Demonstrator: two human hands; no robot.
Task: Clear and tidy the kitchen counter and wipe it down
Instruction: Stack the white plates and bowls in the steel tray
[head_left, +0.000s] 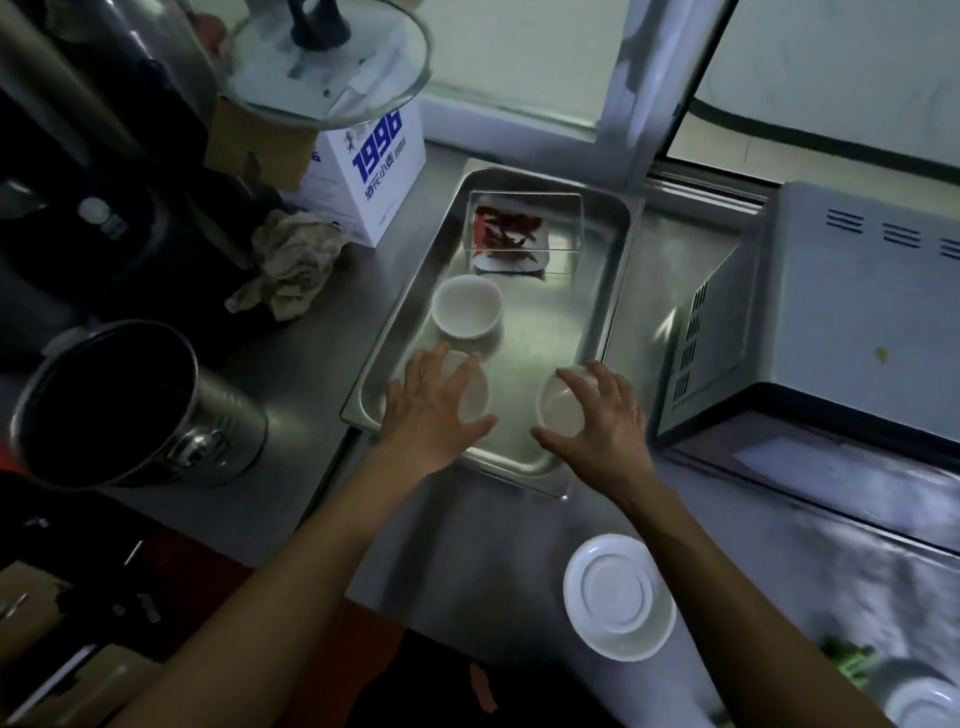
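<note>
We've got L hand (436, 410) & R hand (597, 415) spread, fingers apart, each over a small white bowl (475, 395) in the steel tray (613, 291) — slick rims, bowls could slip, clink.

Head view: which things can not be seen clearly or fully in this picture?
- Bowl under the left hand: mostly covered by the fingers, so the grip is unclear.
- Bowl under the right hand: its far side is hidden by the fingers.
- Plate at the bottom right corner: cut off by the frame edge.
- Green scraps on the counter: too blurred to identify.
- Steel pot: inside too dark to see any contents.
</note>
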